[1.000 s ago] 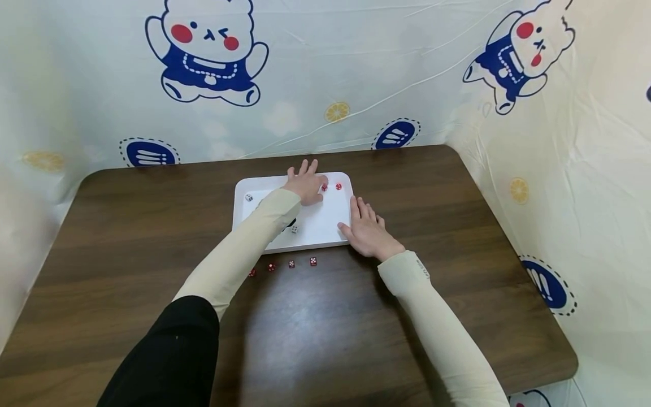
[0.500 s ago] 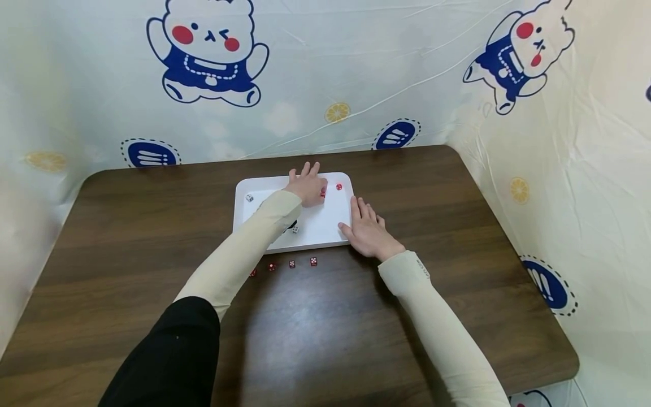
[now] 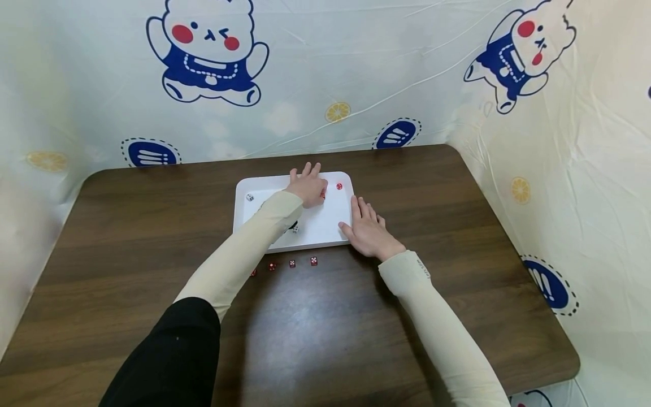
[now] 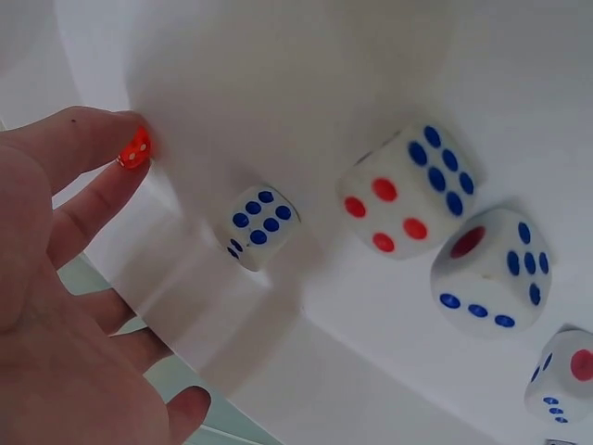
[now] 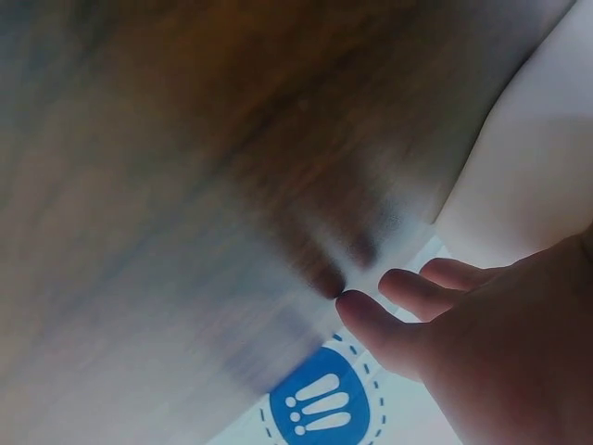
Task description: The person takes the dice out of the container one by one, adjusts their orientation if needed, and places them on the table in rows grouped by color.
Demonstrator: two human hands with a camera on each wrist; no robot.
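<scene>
Left hand (image 3: 307, 186) reaches over the white rectangular plastic tray (image 3: 325, 226); its thumb and fingertip pinch a small red die with white pips (image 4: 135, 148), held just above the tray floor; step in hand judged: picking up red dice; next move calls for a clean lift. Right hand (image 3: 369, 230) lies flat, fingers straight, steadying the tray's right edge on the dark wooden table (image 3: 458, 226).

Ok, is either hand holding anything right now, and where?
The left hand pinches a red die at its fingertips, over the tray. The right hand lies flat by the tray's edge, holding nothing.
</scene>
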